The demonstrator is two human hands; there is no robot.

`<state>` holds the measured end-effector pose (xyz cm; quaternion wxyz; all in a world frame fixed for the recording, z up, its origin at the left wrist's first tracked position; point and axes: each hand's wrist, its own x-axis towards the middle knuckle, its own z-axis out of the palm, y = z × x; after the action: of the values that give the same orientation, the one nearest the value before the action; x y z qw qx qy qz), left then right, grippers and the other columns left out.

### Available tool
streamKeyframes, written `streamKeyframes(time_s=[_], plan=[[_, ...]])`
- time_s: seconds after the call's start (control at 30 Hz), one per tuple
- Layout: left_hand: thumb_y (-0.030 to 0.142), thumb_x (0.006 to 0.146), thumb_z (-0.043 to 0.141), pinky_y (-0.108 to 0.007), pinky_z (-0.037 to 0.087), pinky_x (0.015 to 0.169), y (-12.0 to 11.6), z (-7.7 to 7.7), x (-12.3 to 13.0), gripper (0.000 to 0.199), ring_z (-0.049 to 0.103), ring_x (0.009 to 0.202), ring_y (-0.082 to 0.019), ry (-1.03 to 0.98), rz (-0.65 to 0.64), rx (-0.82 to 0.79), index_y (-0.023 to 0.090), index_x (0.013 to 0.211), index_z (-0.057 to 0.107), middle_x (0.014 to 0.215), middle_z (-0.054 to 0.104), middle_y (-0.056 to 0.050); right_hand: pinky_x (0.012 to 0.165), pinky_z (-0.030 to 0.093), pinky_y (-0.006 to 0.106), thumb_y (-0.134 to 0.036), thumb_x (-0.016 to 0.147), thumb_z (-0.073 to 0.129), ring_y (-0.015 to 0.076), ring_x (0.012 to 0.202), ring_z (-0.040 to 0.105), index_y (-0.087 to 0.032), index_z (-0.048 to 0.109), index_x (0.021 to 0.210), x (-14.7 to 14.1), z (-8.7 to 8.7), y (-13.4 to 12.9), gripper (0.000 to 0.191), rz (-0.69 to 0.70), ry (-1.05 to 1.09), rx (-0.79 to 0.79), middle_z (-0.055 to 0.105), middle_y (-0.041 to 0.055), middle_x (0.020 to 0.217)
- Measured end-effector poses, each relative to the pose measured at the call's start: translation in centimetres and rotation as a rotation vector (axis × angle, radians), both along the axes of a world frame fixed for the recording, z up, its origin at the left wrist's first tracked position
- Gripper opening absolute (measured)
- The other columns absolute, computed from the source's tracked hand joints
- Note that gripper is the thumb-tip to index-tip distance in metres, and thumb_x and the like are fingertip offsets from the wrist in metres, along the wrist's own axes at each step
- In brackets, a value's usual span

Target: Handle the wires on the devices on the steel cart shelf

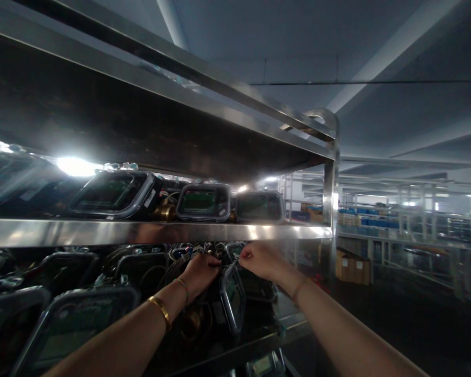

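Head view: two hands (199,272) (260,260), three upper-shelf meters (203,202).

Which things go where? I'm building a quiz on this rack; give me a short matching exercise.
Things:
1. left hand
2. bangle
3. cardboard box
4. green-screen meter

Places:
A. floor beyond the rack's post
B. shelf above the hands
C. left forearm
D. on a tilted meter, lower shelf

Pairs: 1-D, 2-C, 3-A, 4-B
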<state>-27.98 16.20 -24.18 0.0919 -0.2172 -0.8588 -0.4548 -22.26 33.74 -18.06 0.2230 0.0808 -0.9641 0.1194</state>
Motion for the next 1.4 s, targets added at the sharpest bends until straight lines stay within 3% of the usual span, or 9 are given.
streamKeyframes(time_s=[0.23, 0.4, 0.57, 0.77, 1.03, 1.17, 1.27, 1.4], plan=[[0.022, 0.077, 0.053, -0.028, 0.048, 0.081, 0.0, 0.1, 0.1, 0.033, 0.067, 0.094, -0.022, 0.007, 0.013, 0.058, 0.014, 0.101, 0.073, 0.096, 0.075, -0.007, 0.064, 0.037, 0.028, -0.028, 0.074, 0.055, 0.0205, 0.08, 0.066, -0.023, 0.072, 0.082, -0.9, -1.4, -0.9, 0.018, 0.007, 0.026, -0.006, 0.073, 0.0051, 0.084], [0.026, 0.075, 0.056, -0.029, 0.049, 0.076, -0.1, -0.1, -0.2, 0.028, 0.067, 0.091, -0.023, 0.021, -0.024, 0.036, 0.016, 0.092, 0.076, 0.09, 0.076, -0.005, 0.062, 0.035, 0.028, -0.027, 0.072, 0.057, 0.0199, 0.077, 0.064, -0.021, 0.068, 0.08, -2.0, -2.1, -1.0, 0.015, 0.035, 0.02, -0.049, 0.071, 0.0054, 0.081], [0.022, 0.07, 0.058, -0.029, 0.049, 0.074, 0.1, 0.0, -0.1, 0.025, 0.067, 0.086, -0.023, 0.026, 0.018, 0.076, 0.013, 0.087, 0.075, 0.085, 0.075, -0.007, 0.061, 0.034, 0.027, -0.026, 0.075, 0.056, 0.0184, 0.074, 0.062, -0.018, 0.066, 0.079, -2.6, -2.3, -1.1, 0.014, 0.043, 0.033, -0.084, 0.07, 0.0061, 0.078], [0.02, 0.074, 0.057, -0.031, 0.048, 0.082, 0.2, 0.2, 0.2, 0.032, 0.067, 0.094, -0.024, 0.012, -0.012, 0.062, 0.016, 0.101, 0.075, 0.093, 0.076, -0.006, 0.062, 0.035, 0.026, -0.023, 0.075, 0.055, 0.0183, 0.076, 0.062, -0.018, 0.065, 0.079, -1.4, -2.0, -1.1, 0.012, 0.085, 0.015, -0.064, 0.069, 0.0054, 0.079], [0.022, 0.074, 0.058, -0.027, 0.047, 0.071, 0.1, 0.5, 0.6, 0.023, 0.068, 0.085, -0.022, 0.074, 0.04, -0.001, 0.017, 0.085, 0.077, 0.082, 0.076, -0.005, 0.071, 0.037, 0.034, -0.026, 0.087, 0.04, 0.0285, 0.094, 0.065, -0.018, 0.058, 0.103, -0.6, -2.0, -2.0, 0.025, 0.063, -0.036, 0.069, 0.07, 0.0129, 0.101], [0.02, 0.072, 0.06, -0.026, 0.047, 0.073, 0.0, 0.6, 0.2, 0.028, 0.068, 0.088, -0.021, 0.068, -0.01, 0.01, 0.018, 0.094, 0.076, 0.086, 0.076, -0.004, 0.074, 0.039, 0.035, -0.021, 0.086, 0.039, 0.0293, 0.096, 0.064, -0.018, 0.056, 0.102, -1.1, -2.5, -2.3, 0.024, 0.088, -0.067, 0.016, 0.069, 0.0133, 0.103], [0.02, 0.074, 0.058, -0.027, 0.048, 0.081, -0.1, 1.2, 0.3, 0.032, 0.067, 0.095, -0.022, 0.084, -0.069, -0.069, 0.02, 0.102, 0.074, 0.094, 0.076, -0.004, 0.079, 0.041, 0.033, -0.017, 0.084, 0.042, 0.027, 0.1, 0.063, -0.019, 0.056, 0.105, -1.4, -2.8, -2.2, 0.026, 0.133, -0.042, -0.065, 0.069, 0.0112, 0.105], [0.018, 0.077, 0.052, -0.033, 0.048, 0.083, -0.1, 2.2, 1.0, 0.029, 0.069, 0.092, -0.026, 0.242, -0.005, -0.307, 0.018, 0.094, 0.076, 0.095, 0.075, -0.012, 0.079, 0.041, 0.031, -0.014, 0.081, 0.045, 0.0247, 0.099, 0.064, -0.02, 0.056, 0.109, -1.0, -2.7, -2.3, 0.031, 0.116, -0.021, -0.104, 0.069, 0.0082, 0.103]])
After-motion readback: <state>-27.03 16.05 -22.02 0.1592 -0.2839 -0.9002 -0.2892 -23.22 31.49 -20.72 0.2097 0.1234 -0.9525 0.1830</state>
